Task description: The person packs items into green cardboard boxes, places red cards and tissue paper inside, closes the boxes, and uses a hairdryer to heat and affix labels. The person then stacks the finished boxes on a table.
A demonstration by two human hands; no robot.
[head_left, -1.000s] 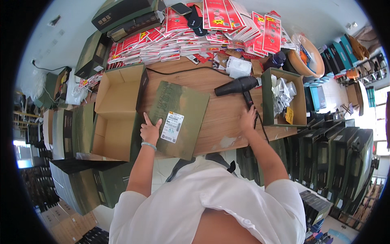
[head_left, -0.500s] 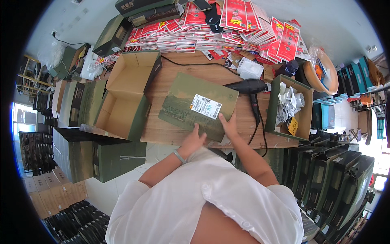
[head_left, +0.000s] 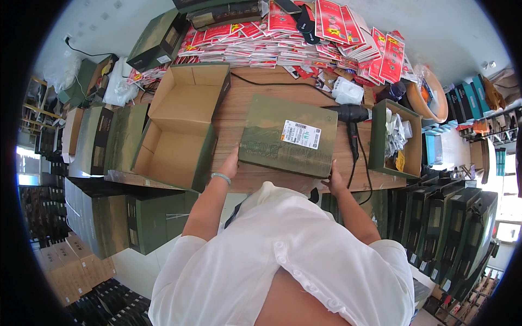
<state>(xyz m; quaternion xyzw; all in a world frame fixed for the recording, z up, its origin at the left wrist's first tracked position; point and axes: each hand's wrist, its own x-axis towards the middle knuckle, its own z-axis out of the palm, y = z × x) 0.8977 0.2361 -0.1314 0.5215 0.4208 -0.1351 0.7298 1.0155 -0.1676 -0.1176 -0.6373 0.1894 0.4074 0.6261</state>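
On the desk [head_left: 230,117], I judge the open box [head_left: 204,155], left of frame, unfinished; the green box [head_left: 291,114], centre frame, looks done — shut, labelled. My left hand [head_left: 230,164] meets its left edge, my right hand [head_left: 335,179] its lower right corner — fingers partly hidden, grip I can't tell. White label [head_left: 302,135] faces up.

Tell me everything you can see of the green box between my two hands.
The green box is a rectangular carton, cardboard by its look, closed, with a brownish patch, darker printing near its left front, and a white label on top. It is slightly askew, broad face up, over the wooden table; whether it is lifted is unclear. The left hand holds its left edge, the right hand its near right corner. A hair dryer lies at its right.
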